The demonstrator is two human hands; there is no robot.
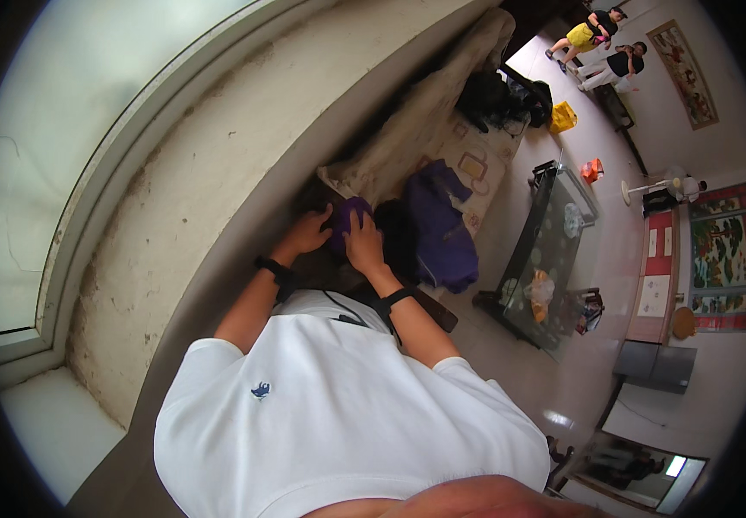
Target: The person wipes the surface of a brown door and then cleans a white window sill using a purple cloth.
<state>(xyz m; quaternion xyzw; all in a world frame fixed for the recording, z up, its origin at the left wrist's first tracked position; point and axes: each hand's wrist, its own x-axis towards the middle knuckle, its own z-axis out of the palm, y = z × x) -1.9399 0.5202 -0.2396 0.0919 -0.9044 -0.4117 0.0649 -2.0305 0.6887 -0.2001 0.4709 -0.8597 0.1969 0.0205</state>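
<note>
A dark purple cloth item (355, 207) lies between my two hands, beside the wall. My left hand (308, 232) holds its left side, with thumb and fingers against the edge. Across its right side spread the fingers of my right hand (364, 243); part of the item is hidden beneath them. Just right of my hands is a black, soft-looking thing (395, 230). Beyond it, a purple garment (444, 233) is laid out on a patterned cover (470, 162) over a long seat.
A concrete sill (243, 149) runs along the left under a window. On the right stands a glass-topped table (544, 259) bearing plastic bags. Black bags (496, 97) are heaped at the seat's far end. Two people (599, 48) stand far off, and another person (674, 191) is near a fan.
</note>
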